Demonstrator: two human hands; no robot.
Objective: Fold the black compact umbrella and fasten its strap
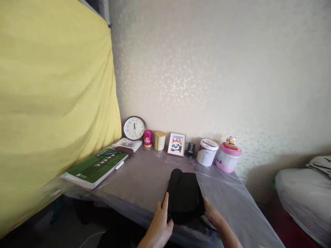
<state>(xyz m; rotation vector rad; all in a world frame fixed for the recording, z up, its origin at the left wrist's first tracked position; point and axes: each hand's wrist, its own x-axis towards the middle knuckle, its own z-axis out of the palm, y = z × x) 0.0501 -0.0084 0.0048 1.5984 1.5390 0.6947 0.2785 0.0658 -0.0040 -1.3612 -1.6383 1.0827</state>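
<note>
A matte black case-like object (pixel 184 194) is between my two hands at the table's front edge, its far end rounded at the left corner. Its exact kind does not show. My left hand (pixel 160 220) grips its left side, with some fingers hidden behind it. Along the right side, my right hand (pixel 210 210) holds it, the fingertips largely out of sight under or behind the black object. The table (pixel 139 179) beneath has a clear plastic sheet over a greyish-purple surface.
At the back stand a round clock (pixel 134 128), a pink tin (pixel 148 138), a yellow-lidded jar (pixel 160 141), a panda picture frame (pixel 177 144), a small black device (pixel 190 150), a white tub (pixel 207 152) and a pink tub (pixel 228 157). Green book (pixel 99 167) left; yellow curtain (pixel 57 96) beside it.
</note>
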